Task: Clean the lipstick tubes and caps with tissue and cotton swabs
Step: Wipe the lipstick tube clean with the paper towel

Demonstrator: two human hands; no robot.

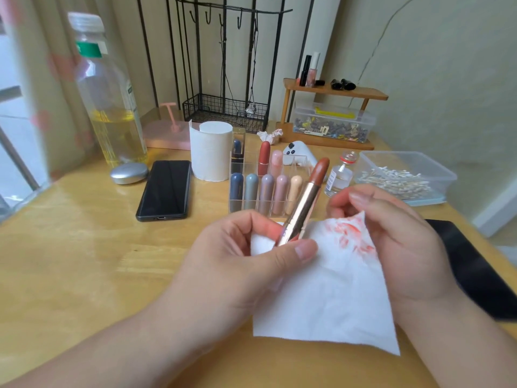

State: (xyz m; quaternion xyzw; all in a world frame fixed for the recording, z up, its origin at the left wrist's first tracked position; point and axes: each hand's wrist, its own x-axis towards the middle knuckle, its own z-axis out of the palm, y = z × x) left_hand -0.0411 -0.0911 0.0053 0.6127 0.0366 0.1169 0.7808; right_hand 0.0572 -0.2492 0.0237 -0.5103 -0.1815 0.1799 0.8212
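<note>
**Desk:** How far along are you?

**Me:** Partway, I'd judge. Nearest me, a thin white tissue sheet [330, 289] hangs soft and creased between my hands. Its upper right corner is smeared orange-red, so some wiping looks done. My left hand [240, 264] pinches the base of a shiny rose-gold metal lipstick tube [303, 203] between thumb and curled fingers. The tube tilts up and away to the right, uncapped, with its matte brick-brown bullet wound out. My right hand [397, 247] has its fingers curled, pinching the stained corner just beside the tube.

**Desk:** And what's left?

**Me:** Most of it, I'd guess. Behind the tube, a clear acrylic organiser [251, 210] stands on the pale wooden table [84, 247]. It holds rounded, matte pastel capped lipsticks [267, 191], and I can't tell which are clean. To its right, thin white-tipped cotton swabs [394, 182] lie heaped in a clear plastic box [436, 166], seemingly untouched. Further back stand a plump white tissue roll [211, 151] and a crumpled, pink-stained tissue wad [270, 135], probably a used sheet.
</note>
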